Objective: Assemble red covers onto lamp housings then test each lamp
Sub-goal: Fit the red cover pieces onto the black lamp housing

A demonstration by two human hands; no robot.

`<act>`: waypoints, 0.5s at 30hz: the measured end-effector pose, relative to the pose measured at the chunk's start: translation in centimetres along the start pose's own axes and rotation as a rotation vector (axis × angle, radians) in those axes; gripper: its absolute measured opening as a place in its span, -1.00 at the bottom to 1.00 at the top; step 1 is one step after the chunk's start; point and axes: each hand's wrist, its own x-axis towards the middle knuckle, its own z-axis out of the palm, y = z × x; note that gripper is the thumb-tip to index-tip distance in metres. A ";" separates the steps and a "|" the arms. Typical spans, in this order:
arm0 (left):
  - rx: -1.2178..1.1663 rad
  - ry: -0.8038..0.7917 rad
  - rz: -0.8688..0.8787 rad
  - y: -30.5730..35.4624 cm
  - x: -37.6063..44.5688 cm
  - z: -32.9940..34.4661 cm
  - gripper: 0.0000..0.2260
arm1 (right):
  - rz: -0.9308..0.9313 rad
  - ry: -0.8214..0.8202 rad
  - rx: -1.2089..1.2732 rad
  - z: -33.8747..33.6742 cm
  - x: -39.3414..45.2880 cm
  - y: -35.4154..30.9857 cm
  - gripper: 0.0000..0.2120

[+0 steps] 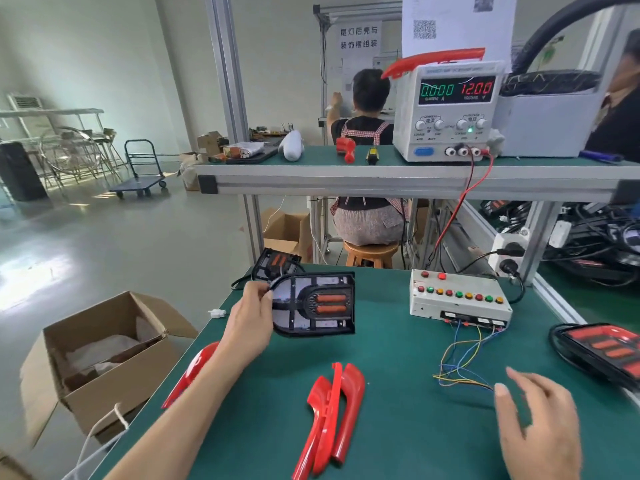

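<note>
Green worktop (398, 358) fills the view, shelf above w/ a power supply (450, 112) reading 12.00 V and zero amps, so nothing's drawing current. Off the left edge sits an open cardboard box (100, 355), prob. the parts supply.

Lamp housing (313, 304) is up off the mat, black, open face toward the camera, long axis running left-right w/ the rounded end at the left. Left hand (251, 323) pinches that rounded end, fingers curled on the rim; looks like it's being brought in for a cover. A second housing (275, 263) lies behind it at the worktop's far edge.

A finished-looking lamp (604, 351) waits far right. Test box (459, 296) w/ coloured buttons sits centre-right, its wire leads (460, 362) trailing toward the right hand (540, 431), which hovers flat, fingers spread, holding nothing.

Red covers (332, 414) lie front-centre, stacked together, long axes running near-to-far, within easy reach. One more red cover (194, 372) lies partly under the left forearm.
</note>
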 end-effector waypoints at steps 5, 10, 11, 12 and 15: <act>0.108 -0.121 0.234 3.9 1.7 0.7 -0.84 | -0.289 -0.223 0.142 0.9 1.8 -5.3 -0.48; 0.096 -0.301 0.308 6.3 1.7 2.5 -0.85 | -0.315 -0.758 0.141 3.1 8.2 -9.6 -0.26; 0.092 -0.330 0.314 6.5 1.6 2.8 -0.84 | -0.337 -0.858 0.089 3.7 9.3 -10.0 -0.24; 0.083 -0.351 0.319 6.6 1.4 3.1 -0.84 | -0.348 -0.947 0.048 4.3 10.2 -10.4 -0.27; 0.034 -0.375 0.320 6.6 1.1 3.6 -0.86 | -0.320 -1.030 0.048 5.6 11.1 -10.6 -0.64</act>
